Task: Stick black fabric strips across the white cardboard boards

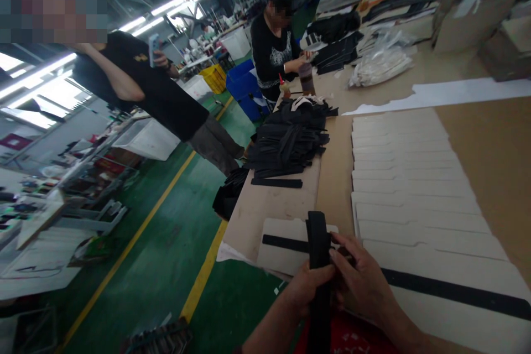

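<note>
Upright in front of me is a bundle of black strips (318, 243), held lengthwise. My left hand (305, 287) is closed round its lower part, the thumb lying across the front. At the bundle's right edge, the fingertips of my right hand (367, 279) pinch the strips; the other fingers are partly hidden. Behind the bundle lies a beige board (274, 227) with one black strip (284, 242) across it. To the right, overlapping beige boards (415, 177) form a long row, and a black strip (456, 293) crosses the nearest one.
A heap of loose black strips (286, 141) sits at the table's left edge. Beyond it a co-worker (271, 50) handles a container (307, 78). Another person (153, 88) stands on the green floor (166, 232), holding up a phone (154, 50). A plastic bag (384, 61) lies farther back.
</note>
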### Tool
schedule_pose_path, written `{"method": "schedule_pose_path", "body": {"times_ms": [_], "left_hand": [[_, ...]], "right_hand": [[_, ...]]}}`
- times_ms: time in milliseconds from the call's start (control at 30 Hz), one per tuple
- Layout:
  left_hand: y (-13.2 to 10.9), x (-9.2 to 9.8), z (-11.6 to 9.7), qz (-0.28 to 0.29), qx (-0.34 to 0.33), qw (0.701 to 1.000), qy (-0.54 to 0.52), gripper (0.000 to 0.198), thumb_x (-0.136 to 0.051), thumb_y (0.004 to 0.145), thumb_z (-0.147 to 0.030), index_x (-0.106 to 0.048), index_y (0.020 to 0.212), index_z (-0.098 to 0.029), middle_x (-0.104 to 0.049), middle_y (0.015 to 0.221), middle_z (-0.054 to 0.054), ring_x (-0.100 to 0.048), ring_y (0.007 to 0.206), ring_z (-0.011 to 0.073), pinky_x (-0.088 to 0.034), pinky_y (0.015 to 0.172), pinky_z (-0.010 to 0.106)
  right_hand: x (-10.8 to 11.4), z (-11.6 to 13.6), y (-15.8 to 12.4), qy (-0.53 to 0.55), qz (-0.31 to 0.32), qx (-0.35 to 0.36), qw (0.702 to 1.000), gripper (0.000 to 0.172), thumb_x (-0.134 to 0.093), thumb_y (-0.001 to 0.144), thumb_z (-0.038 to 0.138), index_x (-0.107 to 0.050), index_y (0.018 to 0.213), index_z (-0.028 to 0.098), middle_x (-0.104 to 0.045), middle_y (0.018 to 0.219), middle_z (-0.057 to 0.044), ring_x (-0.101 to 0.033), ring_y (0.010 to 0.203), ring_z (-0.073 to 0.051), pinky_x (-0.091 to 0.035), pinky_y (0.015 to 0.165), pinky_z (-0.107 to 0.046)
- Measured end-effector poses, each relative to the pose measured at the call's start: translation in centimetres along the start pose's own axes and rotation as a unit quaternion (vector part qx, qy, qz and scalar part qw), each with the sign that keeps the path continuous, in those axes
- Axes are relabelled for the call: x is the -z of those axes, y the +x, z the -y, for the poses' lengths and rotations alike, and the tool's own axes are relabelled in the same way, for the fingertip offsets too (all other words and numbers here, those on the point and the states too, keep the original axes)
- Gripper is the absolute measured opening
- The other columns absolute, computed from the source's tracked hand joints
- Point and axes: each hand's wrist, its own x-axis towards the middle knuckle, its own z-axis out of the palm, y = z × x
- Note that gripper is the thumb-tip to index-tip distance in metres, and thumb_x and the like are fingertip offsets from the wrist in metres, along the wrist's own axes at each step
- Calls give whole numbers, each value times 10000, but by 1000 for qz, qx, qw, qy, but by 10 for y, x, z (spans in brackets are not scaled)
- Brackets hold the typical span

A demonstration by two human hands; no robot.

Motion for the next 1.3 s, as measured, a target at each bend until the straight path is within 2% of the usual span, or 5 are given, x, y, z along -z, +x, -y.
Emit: {"method": "schedule_pose_path", "body": {"times_ms": [233, 433, 667, 933, 1300], "left_hand": [[14, 6, 1, 40, 22, 999, 7, 564, -820, 604, -544, -661, 896, -89, -658, 617, 31, -577, 429, 119, -492, 424, 232], [18, 24, -22, 102, 51, 993, 29, 530, -845, 577, -405, -684, 971, -89, -688, 670, 43, -592, 472, 113, -499, 448, 219], [9, 59, -48, 194, 65, 976, 74, 434, -815, 591, -402, -688, 866, -91, -670, 626, 30, -596, 445, 128, -481, 424, 231], [-5, 94, -60, 213, 58, 973, 71, 480, -836, 580, -428, -646, 886, -111, -675, 634, 26, -608, 446, 138, -503, 458, 256], [-8, 118, -73, 198, 54, 974, 92, 456, -822, 593, -439, -644, 864, -118, -660, 608, 10, -582, 440, 120, -471, 468, 245]], "right_hand": [[-1, -3, -2, 97, -67, -70, 991, 424, -581, 814, 449, -681, 1162, 228, -717, 1036, -63, -666, 894, -218, -537, 810, -335], [-25, 4, 0, 79, -110, -44, 990, 403, -610, 800, 465, -713, 1126, 252, -694, 1100, -68, -656, 951, -229, -548, 792, -333], [-62, 32, -3, 134, -133, -130, 973, 508, -666, 757, 541, -679, 1173, 248, -653, 837, -3, -572, 573, -141, -485, 502, -271], [-96, 61, 3, 188, -162, -117, 962, 427, -774, 633, 532, -708, 913, 216, -654, 828, -27, -567, 647, -153, -474, 552, -264], [-117, 76, 15, 118, -145, -48, 981, 311, -739, 691, 489, -598, 663, 213, -529, 740, 10, -517, 687, -156, -433, 602, -261]]}}
